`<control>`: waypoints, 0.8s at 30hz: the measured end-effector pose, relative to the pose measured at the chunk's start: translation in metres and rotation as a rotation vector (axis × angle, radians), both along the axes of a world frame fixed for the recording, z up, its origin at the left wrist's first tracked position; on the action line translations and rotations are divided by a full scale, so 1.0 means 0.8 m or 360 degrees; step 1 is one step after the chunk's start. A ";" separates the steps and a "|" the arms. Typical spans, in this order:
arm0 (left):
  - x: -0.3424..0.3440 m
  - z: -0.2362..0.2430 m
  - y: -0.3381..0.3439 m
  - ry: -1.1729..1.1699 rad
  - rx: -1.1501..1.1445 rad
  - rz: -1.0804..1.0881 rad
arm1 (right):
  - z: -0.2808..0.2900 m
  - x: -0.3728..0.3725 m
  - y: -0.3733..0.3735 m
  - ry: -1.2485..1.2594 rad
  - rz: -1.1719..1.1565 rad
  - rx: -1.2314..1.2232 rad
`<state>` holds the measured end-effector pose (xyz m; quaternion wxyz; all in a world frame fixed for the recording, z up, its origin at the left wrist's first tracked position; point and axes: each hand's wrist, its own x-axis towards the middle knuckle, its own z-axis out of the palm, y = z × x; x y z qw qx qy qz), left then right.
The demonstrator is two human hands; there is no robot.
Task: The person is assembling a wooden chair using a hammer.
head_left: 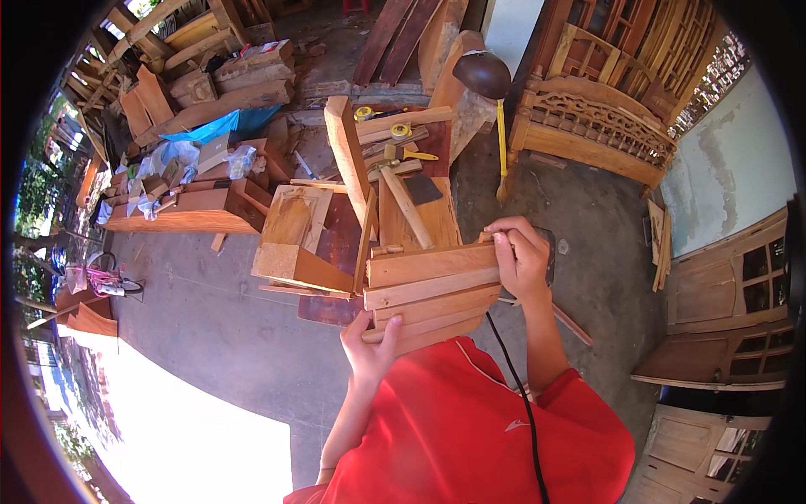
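In front of my red shirt, both hands hold a bundle of short wooden slats (pixel 432 294), lying side by side with slightly uneven ends. My left hand (pixel 371 346) is closed round the near left end, its thumb over the lower slats. At the far right end, my right hand (pixel 520 254) grips with its thumb on the edge of the top slat. Just beyond the bundle stands a low worktable (pixel 445 220) with loose wood. A pale wooden stick (pixel 406 207) and a dark flat plate (pixel 422 191) lie on it.
Two yellow tape measures (pixel 401 132) and a yellow-handled brush (pixel 411 154) lie on the worktable. An upright post (pixel 347 155) rises at its left. Carved furniture (pixel 588 126) stands far right, and panelled doors (pixel 714 290) at right. A black cord (pixel 525 403) hangs across my shirt.
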<state>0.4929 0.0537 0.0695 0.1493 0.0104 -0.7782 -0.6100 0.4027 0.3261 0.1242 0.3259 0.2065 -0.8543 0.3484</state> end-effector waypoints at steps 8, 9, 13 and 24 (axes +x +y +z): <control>0.001 -0.015 0.002 0.0127 -0.0038 -0.0113 | -0.007 0.000 -0.016 0.0072 -0.0272 -0.0629; 0.000 -0.013 0.003 0.0126 -0.0040 -0.0112 | -0.005 0.000 -0.017 0.0071 -0.0271 -0.0631; 0.000 -0.009 0.006 0.0018 0.0023 -0.0068 | 0.004 -0.008 -0.016 -0.0266 -0.0266 -0.0498; -0.011 0.006 0.010 -0.0215 0.0145 -0.0032 | -0.029 -0.027 -0.034 0.0253 -0.0228 -0.0412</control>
